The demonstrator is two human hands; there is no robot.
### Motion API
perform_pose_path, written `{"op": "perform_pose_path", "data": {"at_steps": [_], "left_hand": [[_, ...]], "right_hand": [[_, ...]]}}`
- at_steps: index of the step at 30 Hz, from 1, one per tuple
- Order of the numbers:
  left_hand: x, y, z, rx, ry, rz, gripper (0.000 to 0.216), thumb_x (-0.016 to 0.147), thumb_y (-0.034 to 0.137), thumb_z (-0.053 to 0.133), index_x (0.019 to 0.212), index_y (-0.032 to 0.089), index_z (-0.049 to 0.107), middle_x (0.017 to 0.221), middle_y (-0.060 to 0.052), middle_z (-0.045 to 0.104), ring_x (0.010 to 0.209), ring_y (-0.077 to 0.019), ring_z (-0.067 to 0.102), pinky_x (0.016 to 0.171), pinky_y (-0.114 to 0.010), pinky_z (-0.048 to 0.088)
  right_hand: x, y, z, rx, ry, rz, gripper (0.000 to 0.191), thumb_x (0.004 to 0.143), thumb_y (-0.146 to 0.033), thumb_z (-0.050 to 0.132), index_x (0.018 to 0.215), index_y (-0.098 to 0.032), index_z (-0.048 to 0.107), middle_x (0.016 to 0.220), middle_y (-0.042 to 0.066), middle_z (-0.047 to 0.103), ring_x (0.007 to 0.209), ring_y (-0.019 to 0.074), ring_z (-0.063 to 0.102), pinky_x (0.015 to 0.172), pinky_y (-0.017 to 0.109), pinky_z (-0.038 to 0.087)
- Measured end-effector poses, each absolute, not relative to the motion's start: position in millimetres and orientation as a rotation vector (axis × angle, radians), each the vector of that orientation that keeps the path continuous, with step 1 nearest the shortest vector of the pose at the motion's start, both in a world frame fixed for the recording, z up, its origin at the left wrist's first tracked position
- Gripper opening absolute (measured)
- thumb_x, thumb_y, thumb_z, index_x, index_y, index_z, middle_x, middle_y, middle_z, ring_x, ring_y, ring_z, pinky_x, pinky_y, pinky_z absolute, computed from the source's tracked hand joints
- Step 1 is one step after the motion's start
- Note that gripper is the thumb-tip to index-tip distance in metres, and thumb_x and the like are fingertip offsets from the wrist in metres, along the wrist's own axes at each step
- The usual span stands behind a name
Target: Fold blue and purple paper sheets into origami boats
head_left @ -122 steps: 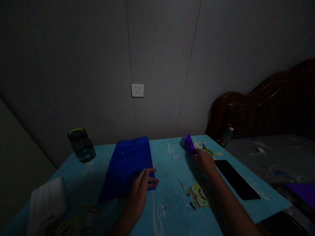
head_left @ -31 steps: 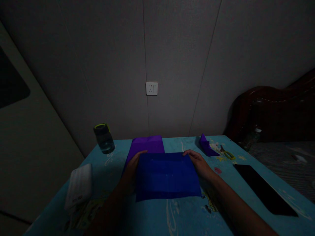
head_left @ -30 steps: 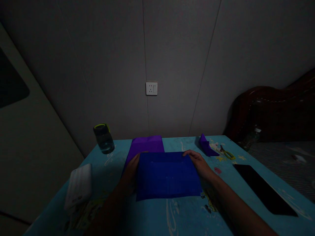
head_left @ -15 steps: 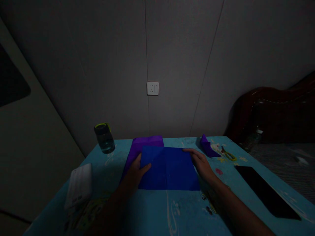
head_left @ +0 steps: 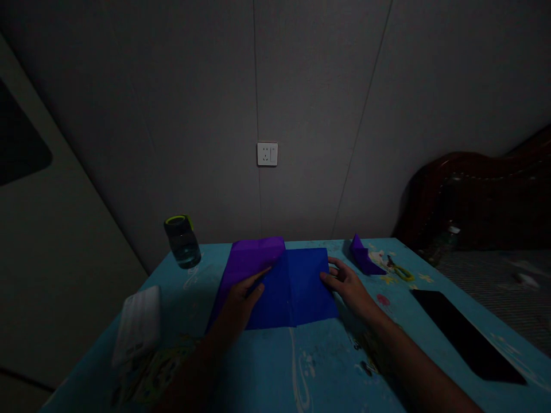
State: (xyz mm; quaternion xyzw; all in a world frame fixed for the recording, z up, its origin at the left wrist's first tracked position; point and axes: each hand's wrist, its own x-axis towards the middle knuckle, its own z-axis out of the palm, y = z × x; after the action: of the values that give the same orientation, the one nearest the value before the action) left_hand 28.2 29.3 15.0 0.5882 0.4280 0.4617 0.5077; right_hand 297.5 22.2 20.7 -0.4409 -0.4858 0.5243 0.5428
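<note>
A dark blue paper sheet (head_left: 297, 287) lies flat on the light blue cartoon-print table (head_left: 310, 367), overlapping a purple sheet (head_left: 247, 261) on its left. My left hand (head_left: 239, 301) rests on the blue sheet's left part, fingers stretched and pressing down. My right hand (head_left: 348, 284) lies at the sheet's right edge with fingers touching it, held loosely apart. A small folded purple paper shape (head_left: 361, 255) sits just beyond my right hand.
A glass jar with a yellow-green lid (head_left: 181, 241) stands at the table's back left. A white pack (head_left: 138, 327) lies at the left, a black phone (head_left: 465, 341) at the right, small scissors (head_left: 398, 269) near the purple shape. A wall socket (head_left: 267, 154) and a wooden headboard (head_left: 482, 195) stand behind.
The blue sheet was lifted off the purple one, swung toward me, then laid flat and slid back toward the wall. Both hands followed it and now press on its sides.
</note>
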Motion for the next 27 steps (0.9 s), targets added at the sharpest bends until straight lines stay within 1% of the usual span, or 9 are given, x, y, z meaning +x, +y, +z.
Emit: {"op": "perform_pose_path", "data": {"at_steps": [2,4,9,13,19,21,23,25,27], "left_hand": [[28,30,15,1.529,1.017,1.104,0.042,0.083,0.036,0.058,0.123,0.024,0.065,0.131,-0.003,0.064,0.127,-0.0258,0.054,0.11,-0.043,0.037],[27,31,14,1.63,1.002,1.077,0.039,0.084,0.03,0.056,0.121,0.026,0.066,0.131,-0.002,0.064,0.126,-0.0244,0.054,0.112,-0.042,0.035],[26,31,13,1.717,0.979,1.051,0.042,0.084,0.023,0.053,0.123,0.027,0.065,0.131,-0.002,0.064,0.124,-0.0236,0.056,0.109,-0.041,0.039],[27,30,15,1.711,0.958,1.085,0.041,0.082,0.019,0.054,0.12,0.025,0.067,0.128,-0.003,0.066,0.121,-0.0238,0.058,0.108,-0.041,0.04],[24,30,12,1.819,0.922,1.078,0.047,0.081,0.012,0.05,0.121,0.029,0.067,0.125,-0.002,0.067,0.117,-0.0226,0.059,0.102,-0.039,0.044],[24,31,10,1.854,0.937,1.072,0.049,0.08,0.01,0.049,0.122,0.03,0.066,0.123,-0.002,0.067,0.116,-0.0222,0.059,0.102,-0.039,0.044],[25,31,9,1.869,0.945,1.08,0.052,0.078,0.009,0.048,0.121,0.031,0.066,0.122,-0.002,0.067,0.114,-0.0218,0.059,0.1,-0.038,0.045],[26,30,9,1.867,0.967,1.094,0.053,0.077,0.008,0.047,0.119,0.031,0.068,0.121,-0.002,0.067,0.113,-0.0216,0.06,0.099,-0.037,0.046],[27,28,11,1.855,0.998,1.11,0.051,0.077,0.008,0.048,0.118,0.03,0.068,0.12,-0.003,0.067,0.112,-0.0218,0.06,0.099,-0.038,0.046]], "right_hand": [[297,21,22,-1.037,-1.156,1.243,0.048,0.071,-0.039,0.08,0.111,-0.023,0.058,0.1,0.006,0.074,0.083,0.0227,0.071,0.08,0.037,0.055],[295,20,22,-1.043,-1.179,1.219,0.047,0.07,-0.038,0.08,0.109,-0.021,0.06,0.102,0.008,0.073,0.086,0.0242,0.07,0.082,0.039,0.055],[291,16,20,-1.023,-1.213,1.191,0.043,0.077,-0.037,0.075,0.113,-0.019,0.06,0.107,0.009,0.072,0.09,0.0253,0.07,0.084,0.04,0.055],[288,15,22,-0.996,-1.213,1.15,0.04,0.077,-0.037,0.075,0.11,-0.019,0.061,0.105,0.008,0.072,0.087,0.0243,0.07,0.083,0.04,0.055],[285,11,24,-0.991,-1.284,1.102,0.04,0.079,-0.036,0.072,0.115,-0.021,0.061,0.103,0.006,0.072,0.083,0.022,0.069,0.078,0.037,0.055],[285,10,24,-1.03,-1.386,0.998,0.035,0.083,-0.035,0.068,0.115,-0.021,0.063,0.1,0.006,0.072,0.083,0.0218,0.068,0.077,0.036,0.054],[287,10,22,-1.048,-1.557,0.811,0.027,0.088,-0.032,0.063,0.112,-0.022,0.068,0.099,0.007,0.07,0.089,0.0224,0.066,0.082,0.037,0.052],[290,10,19,-1.013,-1.729,0.62,0.024,0.09,-0.026,0.059,0.11,-0.025,0.072,0.105,0.007,0.068,0.099,0.023,0.063,0.089,0.038,0.049],[291,9,16,-0.964,-1.828,0.516,0.029,0.092,-0.022,0.055,0.114,-0.03,0.071,0.116,0.007,0.063,0.103,0.0221,0.061,0.089,0.037,0.048]]}}
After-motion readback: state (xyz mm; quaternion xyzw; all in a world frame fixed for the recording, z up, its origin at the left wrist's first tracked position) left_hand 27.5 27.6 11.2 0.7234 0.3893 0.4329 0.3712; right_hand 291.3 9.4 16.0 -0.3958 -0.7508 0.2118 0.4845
